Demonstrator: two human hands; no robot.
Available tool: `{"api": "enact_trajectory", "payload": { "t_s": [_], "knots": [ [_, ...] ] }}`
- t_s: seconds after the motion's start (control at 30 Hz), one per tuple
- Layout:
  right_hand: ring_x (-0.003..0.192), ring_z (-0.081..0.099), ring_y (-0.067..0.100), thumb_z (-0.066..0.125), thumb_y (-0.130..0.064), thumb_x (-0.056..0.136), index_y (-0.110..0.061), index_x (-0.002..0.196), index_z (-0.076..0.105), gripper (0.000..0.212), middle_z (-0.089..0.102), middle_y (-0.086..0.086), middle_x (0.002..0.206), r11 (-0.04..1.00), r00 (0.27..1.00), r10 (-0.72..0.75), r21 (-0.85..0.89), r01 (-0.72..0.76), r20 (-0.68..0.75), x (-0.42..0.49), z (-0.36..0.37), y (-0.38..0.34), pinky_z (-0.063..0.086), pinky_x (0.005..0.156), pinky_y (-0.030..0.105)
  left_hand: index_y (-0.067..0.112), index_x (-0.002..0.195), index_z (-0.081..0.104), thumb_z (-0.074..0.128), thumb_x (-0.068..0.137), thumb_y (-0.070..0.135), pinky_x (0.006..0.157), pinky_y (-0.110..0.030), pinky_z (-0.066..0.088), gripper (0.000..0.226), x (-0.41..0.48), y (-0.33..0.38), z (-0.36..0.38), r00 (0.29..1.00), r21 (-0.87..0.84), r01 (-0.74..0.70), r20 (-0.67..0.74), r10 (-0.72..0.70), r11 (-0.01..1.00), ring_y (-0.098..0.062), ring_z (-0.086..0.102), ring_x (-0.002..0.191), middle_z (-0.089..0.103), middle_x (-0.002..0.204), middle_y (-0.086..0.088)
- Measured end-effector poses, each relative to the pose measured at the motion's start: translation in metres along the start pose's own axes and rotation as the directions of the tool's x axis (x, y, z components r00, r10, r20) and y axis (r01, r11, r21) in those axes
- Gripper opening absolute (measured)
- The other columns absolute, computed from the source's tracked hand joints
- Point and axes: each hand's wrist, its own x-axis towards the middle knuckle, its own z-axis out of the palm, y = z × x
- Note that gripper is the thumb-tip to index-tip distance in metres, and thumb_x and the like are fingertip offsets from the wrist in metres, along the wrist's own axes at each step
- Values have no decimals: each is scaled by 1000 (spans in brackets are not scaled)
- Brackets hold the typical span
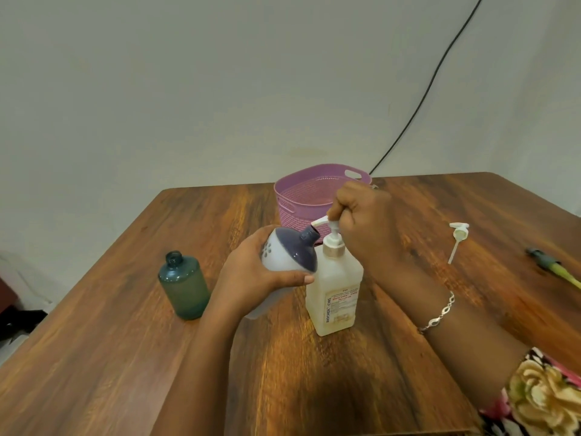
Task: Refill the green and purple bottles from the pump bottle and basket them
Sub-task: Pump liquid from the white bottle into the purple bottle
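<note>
My left hand (251, 275) grips the purple bottle (289, 251), white-bodied with a dark purple top, tilted so its open neck sits just under the pump spout. The pale pump bottle (336, 297) stands upright mid-table. On top of its white pump head (327, 222) lies my right hand (364, 221), fingers curled over it. To the left, the green bottle (185, 284) stands upright and uncapped, apart from both hands. Behind them sits the purple basket (301, 193), with nothing visible inside.
A loose white pump cap with its tube (457, 239) lies on the wooden table (125, 341) at the right. Further right lies a dark and green spray-type cap (550, 265). A black cable (424, 99) hangs down the wall behind the basket.
</note>
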Motion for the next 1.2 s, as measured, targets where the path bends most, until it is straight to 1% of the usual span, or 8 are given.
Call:
{"api": "enact_trajectory", "payload": {
  "t_s": [0.17,0.4,0.63,0.8,0.87,1.03,1.1,1.2],
  "knots": [
    [54,38,16,47,15,59,-2,51,51,19,48,9,52,991,998,-62,-123,58,-22,-16,12,0,23,46,18,33,119,53,69,39,69,80,-38,54,89,-1,-2,1,1000,-33,-3,1,3,999,-9,59,96,61,109,13],
    [58,47,16,43,5,68,-1,58,60,21,55,8,59,1000,1000,-10,-18,10,9,-5,-1,-3,36,49,23,35,117,52,66,38,71,78,-36,54,88,0,7,-4,1000,-13,-3,-6,3,1000,-8,58,94,60,106,14],
    [55,45,21,49,15,61,-3,55,53,19,51,8,56,988,996,-63,-147,54,-56,-25,13,-1,27,51,21,33,119,53,64,37,72,78,-35,53,92,-2,7,-2,1000,5,1,4,-1,1000,-7,57,93,60,108,13],
    [55,47,17,38,-1,70,-2,57,60,26,55,8,56,999,998,-38,-4,38,-56,-10,4,-2,33,49,23,38,113,50,64,35,71,77,-33,53,85,0,10,-6,1000,-3,15,-2,-15,1000,-4,56,91,59,103,17],
    [55,47,16,39,3,68,-3,57,60,25,56,8,56,1000,1000,-7,17,7,-7,-2,3,-4,33,49,20,38,114,51,65,37,72,78,-37,54,85,1,10,-7,1000,6,5,-4,-5,1000,-6,57,91,60,104,16],
    [53,44,18,47,13,61,-4,54,54,19,51,7,54,991,997,-62,-121,56,-49,-19,11,-3,24,48,18,33,120,52,63,38,73,79,-37,54,92,0,5,-3,1000,20,-5,7,5,1000,-9,57,94,60,109,12],
    [54,44,18,42,7,66,-4,55,54,19,51,7,54,992,997,-72,-104,68,-32,-23,11,0,26,49,18,34,118,53,64,38,72,79,-37,54,89,-1,6,-1,1000,4,1,9,-1,1000,-8,58,93,61,107,14],
    [54,49,19,43,8,66,-2,56,58,21,55,7,55,1000,999,-21,16,21,-34,-14,3,0,38,49,29,35,117,53,65,36,71,78,-37,54,90,-2,9,-3,1000,-13,12,0,-12,1000,-8,58,92,61,106,14]
  ]
}}
